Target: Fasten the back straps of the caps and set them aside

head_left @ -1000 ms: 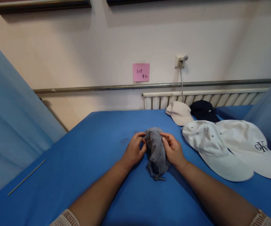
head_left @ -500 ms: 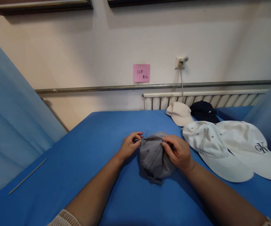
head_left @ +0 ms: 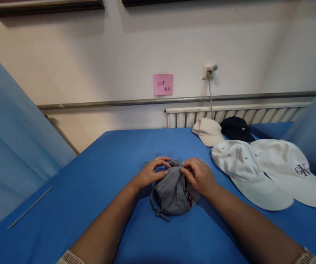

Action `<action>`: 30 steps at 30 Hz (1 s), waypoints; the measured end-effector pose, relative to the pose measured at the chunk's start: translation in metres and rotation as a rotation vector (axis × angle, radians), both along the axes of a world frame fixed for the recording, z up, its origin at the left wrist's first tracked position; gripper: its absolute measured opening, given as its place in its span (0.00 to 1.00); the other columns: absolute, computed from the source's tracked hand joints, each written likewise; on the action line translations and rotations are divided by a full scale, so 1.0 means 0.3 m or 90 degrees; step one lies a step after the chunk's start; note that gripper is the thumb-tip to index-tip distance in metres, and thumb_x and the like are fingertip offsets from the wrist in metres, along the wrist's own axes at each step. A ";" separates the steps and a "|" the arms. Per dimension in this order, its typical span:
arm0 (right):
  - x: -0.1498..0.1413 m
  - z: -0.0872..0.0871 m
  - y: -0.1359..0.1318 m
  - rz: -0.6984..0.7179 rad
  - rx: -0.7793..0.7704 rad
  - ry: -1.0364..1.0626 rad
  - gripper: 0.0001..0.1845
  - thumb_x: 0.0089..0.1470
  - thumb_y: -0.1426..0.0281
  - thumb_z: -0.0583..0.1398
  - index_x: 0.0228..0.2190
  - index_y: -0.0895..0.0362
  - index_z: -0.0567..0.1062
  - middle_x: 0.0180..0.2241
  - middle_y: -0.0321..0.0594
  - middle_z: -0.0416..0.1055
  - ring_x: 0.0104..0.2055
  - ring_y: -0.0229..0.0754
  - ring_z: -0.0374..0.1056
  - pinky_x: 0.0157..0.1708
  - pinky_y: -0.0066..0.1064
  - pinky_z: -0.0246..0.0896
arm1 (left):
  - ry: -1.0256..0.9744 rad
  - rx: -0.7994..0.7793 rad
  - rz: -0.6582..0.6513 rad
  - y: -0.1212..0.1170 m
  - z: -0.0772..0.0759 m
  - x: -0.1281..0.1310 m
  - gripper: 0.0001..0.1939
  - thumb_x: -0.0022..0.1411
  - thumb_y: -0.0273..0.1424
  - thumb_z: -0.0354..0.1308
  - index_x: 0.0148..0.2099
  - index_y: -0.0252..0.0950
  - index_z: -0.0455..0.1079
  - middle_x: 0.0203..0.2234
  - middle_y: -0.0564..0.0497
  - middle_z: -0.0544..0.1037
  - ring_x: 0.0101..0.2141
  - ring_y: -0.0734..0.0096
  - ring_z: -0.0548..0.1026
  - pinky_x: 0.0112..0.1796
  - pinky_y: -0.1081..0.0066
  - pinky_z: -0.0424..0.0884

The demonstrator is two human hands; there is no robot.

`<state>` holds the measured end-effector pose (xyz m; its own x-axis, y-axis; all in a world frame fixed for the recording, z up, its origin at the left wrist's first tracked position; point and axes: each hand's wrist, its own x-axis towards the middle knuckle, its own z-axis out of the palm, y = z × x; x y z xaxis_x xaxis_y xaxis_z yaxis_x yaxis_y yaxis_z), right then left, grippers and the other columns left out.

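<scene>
A grey cap [head_left: 172, 192] with a small red emblem lies crumpled on the blue table [head_left: 92, 190] in front of me. My left hand [head_left: 150, 173] pinches the cap's far left edge with curled fingers. My right hand [head_left: 199, 176] grips the far right part of the cap, fingers closed on the fabric near its top. A strap end hangs from the cap's near left side.
Two white caps [head_left: 249, 172] [head_left: 289, 170] lie overlapping on the right. A beige cap [head_left: 208, 131] and a dark navy cap [head_left: 236, 128] sit at the back by a radiator [head_left: 234, 114]. A thin stick [head_left: 30, 207] lies at the left. Blue curtains hang on both sides.
The grey cap was turned and spread between my hands; its red emblem and strap now show. Both hands shifted slightly along its far edge.
</scene>
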<state>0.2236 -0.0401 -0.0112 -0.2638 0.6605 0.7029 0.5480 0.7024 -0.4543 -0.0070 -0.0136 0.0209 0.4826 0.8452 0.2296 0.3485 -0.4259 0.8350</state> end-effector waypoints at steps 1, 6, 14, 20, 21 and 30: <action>-0.002 -0.001 -0.002 0.004 -0.008 0.004 0.08 0.60 0.64 0.55 0.35 0.54 0.71 0.30 0.42 0.71 0.32 0.43 0.67 0.33 0.34 0.61 | 0.027 0.008 -0.012 -0.006 0.007 0.003 0.07 0.51 0.26 0.61 0.34 0.39 0.77 0.49 0.44 0.74 0.51 0.57 0.71 0.52 0.59 0.66; -0.008 -0.006 -0.005 0.011 -0.012 0.025 0.06 0.60 0.64 0.56 0.35 0.54 0.69 0.30 0.40 0.71 0.30 0.40 0.67 0.32 0.32 0.62 | 0.047 0.046 0.042 -0.006 0.007 0.012 0.03 0.51 0.25 0.59 0.27 0.36 0.71 0.40 0.45 0.77 0.43 0.61 0.74 0.48 0.59 0.67; -0.032 0.002 -0.035 0.043 0.029 0.054 0.03 0.59 0.68 0.58 0.34 0.54 0.68 0.29 0.39 0.71 0.30 0.40 0.67 0.31 0.31 0.62 | 0.124 0.178 -0.023 -0.100 0.062 0.085 0.20 0.57 0.32 0.60 0.53 0.40 0.67 0.46 0.47 0.74 0.45 0.64 0.71 0.47 0.63 0.67; -0.001 0.003 -0.014 0.043 -0.061 0.117 0.05 0.60 0.70 0.54 0.36 0.54 0.71 0.32 0.39 0.72 0.34 0.40 0.68 0.35 0.32 0.63 | 0.182 0.232 0.026 -0.104 0.067 0.085 0.06 0.61 0.30 0.56 0.41 0.38 0.71 0.35 0.50 0.75 0.37 0.67 0.71 0.41 0.66 0.67; 0.010 0.002 -0.003 0.042 -0.087 0.106 0.05 0.60 0.69 0.55 0.36 0.54 0.72 0.31 0.39 0.72 0.33 0.40 0.68 0.35 0.32 0.63 | 0.181 0.224 0.045 -0.097 0.067 0.078 0.05 0.60 0.29 0.55 0.40 0.37 0.71 0.33 0.51 0.75 0.36 0.68 0.71 0.40 0.67 0.67; 0.050 -0.012 0.044 0.154 -0.149 -0.078 0.13 0.56 0.64 0.59 0.43 0.53 0.72 0.45 0.43 0.71 0.46 0.46 0.67 0.47 0.40 0.60 | 0.185 0.246 -0.004 -0.079 0.070 0.056 0.13 0.60 0.26 0.52 0.46 0.39 0.71 0.36 0.50 0.75 0.39 0.68 0.71 0.42 0.67 0.67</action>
